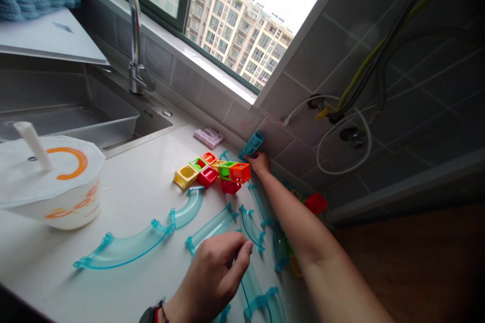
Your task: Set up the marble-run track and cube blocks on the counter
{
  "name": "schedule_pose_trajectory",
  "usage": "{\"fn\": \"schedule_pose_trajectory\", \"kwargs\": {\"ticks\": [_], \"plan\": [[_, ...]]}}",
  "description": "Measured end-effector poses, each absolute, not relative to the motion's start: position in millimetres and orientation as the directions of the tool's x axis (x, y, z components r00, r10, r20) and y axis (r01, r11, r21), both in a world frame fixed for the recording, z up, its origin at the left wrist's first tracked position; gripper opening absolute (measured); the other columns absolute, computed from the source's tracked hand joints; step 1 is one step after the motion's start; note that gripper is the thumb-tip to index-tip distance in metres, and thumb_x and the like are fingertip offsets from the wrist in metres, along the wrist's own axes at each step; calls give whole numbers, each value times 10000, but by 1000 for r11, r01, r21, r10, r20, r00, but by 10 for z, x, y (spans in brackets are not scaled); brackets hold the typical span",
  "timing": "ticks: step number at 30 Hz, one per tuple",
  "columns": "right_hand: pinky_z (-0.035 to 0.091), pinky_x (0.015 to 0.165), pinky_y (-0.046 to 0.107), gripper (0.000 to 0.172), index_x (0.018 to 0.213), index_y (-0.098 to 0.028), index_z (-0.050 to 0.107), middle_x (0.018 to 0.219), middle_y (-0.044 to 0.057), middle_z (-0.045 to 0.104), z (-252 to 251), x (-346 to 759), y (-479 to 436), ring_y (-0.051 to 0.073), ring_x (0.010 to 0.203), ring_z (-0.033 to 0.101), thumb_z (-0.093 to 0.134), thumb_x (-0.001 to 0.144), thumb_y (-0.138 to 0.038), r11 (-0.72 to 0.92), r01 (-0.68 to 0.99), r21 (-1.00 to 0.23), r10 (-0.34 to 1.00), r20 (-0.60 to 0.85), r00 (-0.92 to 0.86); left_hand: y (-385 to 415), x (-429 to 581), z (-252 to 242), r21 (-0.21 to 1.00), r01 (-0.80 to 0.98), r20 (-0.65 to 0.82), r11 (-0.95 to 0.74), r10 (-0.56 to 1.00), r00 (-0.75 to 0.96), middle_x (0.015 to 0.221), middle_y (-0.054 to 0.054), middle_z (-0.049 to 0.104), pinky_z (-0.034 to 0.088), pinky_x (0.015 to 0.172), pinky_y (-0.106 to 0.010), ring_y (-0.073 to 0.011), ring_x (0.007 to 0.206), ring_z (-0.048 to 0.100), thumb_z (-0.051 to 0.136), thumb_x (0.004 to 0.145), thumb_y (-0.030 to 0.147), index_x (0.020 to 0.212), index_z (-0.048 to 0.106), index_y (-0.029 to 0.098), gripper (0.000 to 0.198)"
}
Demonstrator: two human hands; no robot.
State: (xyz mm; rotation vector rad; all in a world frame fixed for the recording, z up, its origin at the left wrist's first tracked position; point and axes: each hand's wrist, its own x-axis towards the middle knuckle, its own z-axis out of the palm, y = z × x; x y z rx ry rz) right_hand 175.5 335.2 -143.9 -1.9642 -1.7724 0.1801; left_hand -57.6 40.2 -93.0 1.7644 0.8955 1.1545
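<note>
Right hand grasping teal block at far wall.
The grip is clenching the teal block at the far edge of the table, against the tiled wall, just right of the coloured cubes. The left hand is lying near, fingers curling at a clear track piece; whether it is grasping anything cannot be told.

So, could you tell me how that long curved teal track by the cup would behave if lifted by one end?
The curved teal track looks like thin moulded plastic, so probably light and stiff. It appears joined from two segments, so it might part there. It would likely slide, not roll.
</note>
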Motion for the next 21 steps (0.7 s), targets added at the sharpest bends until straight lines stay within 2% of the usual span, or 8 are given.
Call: {"fn": "schedule_pose_trajectory", "kwargs": {"ticks": [3,5,11,17,21], "plan": [[521,693,306,385,746,-178,658,754,18,703,-1275,1797,3153,177,698,654,815,834,-519,-6,898,-440,943,296,151,411,-587,-958,907,126,348,-402,884,313,658,28,519,362,590,-251,-118,598,474,489,1059,319,738,511,206,340],[470,666,293,408,668,-205,616,704,20,688,-1118,1850,2936,187,680,627,838,776,-530,41,897,-440,922,363,137,425,-599,-963,906,127,352,-403,886,301,644,31,506,362,584,-250,-120,590,471,490,1057,336,726,511,205,356],[414,685,278,424,643,-218,561,663,-5,626,-556,2090,2100,161,657,553,656,917,-527,144,871,-470,838,526,145,419,-662,-890,909,89,371,-408,887,276,651,23,559,409,597,-246,-132,599,521,503,1052,378,793,635,192,345],[411,664,278,465,655,-227,528,630,-21,555,-218,2448,1366,157,637,504,558,953,-583,109,790,-604,682,623,382,302,-720,-782,887,58,426,-458,861,278,665,14,616,440,616,-243,-128,602,562,530,1046,350,832,677,180,311],[433,642,273,463,662,-226,525,634,-23,552,-324,2694,919,153,634,511,585,937,-594,70,693,-718,608,581,541,208,-749,-757,878,56,438,-475,845,307,662,18,611,433,613,-248,-127,599,552,531,1049,352,841,680,180,308]]}}
